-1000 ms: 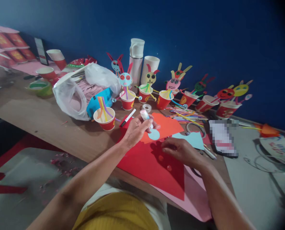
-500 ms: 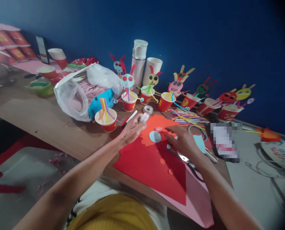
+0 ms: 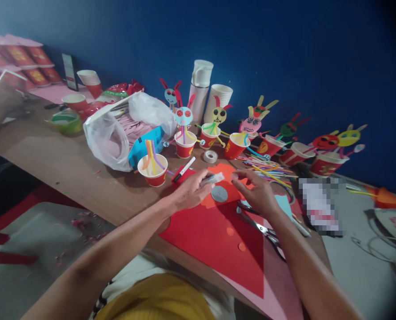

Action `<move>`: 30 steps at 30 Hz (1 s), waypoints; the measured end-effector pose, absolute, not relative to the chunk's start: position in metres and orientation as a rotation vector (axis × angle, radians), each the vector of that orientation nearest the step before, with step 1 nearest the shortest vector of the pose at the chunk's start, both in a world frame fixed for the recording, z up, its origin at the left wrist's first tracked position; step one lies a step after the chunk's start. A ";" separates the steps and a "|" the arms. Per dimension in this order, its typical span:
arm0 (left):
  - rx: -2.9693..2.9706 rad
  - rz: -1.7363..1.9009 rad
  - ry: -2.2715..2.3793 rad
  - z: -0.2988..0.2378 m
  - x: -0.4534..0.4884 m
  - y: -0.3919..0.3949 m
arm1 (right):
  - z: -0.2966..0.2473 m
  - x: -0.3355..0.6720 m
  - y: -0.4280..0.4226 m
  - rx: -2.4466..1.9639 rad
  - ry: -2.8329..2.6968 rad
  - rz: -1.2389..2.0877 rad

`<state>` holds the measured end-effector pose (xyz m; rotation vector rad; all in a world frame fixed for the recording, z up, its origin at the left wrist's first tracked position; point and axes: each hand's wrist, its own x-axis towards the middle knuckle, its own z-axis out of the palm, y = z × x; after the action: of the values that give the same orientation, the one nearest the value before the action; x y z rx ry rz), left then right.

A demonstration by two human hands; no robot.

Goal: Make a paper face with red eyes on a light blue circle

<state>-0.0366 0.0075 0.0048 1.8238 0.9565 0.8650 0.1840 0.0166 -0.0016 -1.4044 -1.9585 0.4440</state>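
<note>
My left hand [image 3: 193, 191] is closed around a glue stick [image 3: 214, 178], its pale end pointing right over the orange paper [image 3: 222, 171]. Between the thumb and fingers of my right hand [image 3: 256, 189] is a small translucent cap [image 3: 234, 176], a short gap from the glue stick. Below the glue stick a light blue paper disc [image 3: 219, 194] lies on the orange paper. Red paper [image 3: 214, 235] spreads underneath, with small orange discs [image 3: 230, 231] on it. Open scissors [image 3: 262, 229] lie beneath my right wrist, partly hidden by it.
Red paper cups [image 3: 184, 149] with paper rabbit heads line the wall. A cup with bendy straws [image 3: 153, 171] and a plastic bag [image 3: 107, 146] stand left. Clear tape [image 3: 210, 156], a marker [image 3: 184, 169] and loose straws [image 3: 267, 171] lie around. Another person's blurred hand [image 3: 1, 102] shows far left.
My right hand has picked up the cap from the orange paper. My left hand has tipped the glue stick toward the right and moved closer above the blue disc. The view has shifted slightly.
</note>
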 end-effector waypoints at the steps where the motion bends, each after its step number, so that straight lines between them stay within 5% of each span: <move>1: 1.826 0.873 0.949 0.004 -0.036 0.007 | 0.000 0.184 0.013 -1.388 -1.824 0.618; 5: 1.808 0.869 0.914 -0.001 -0.031 0.005 | 0.004 0.176 0.003 -1.162 -1.403 1.133; 10: 1.824 0.874 0.891 -0.003 -0.030 0.004 | 0.000 0.169 -0.001 -1.060 -1.287 1.324; 30: 2.112 0.728 0.894 -0.002 -0.032 0.003 | 0.002 0.172 -0.006 -1.281 -1.668 1.038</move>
<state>-0.0316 0.0029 -0.0017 2.1123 0.8936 0.7277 0.1721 -0.0055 0.0021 -1.2809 -1.6683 1.0382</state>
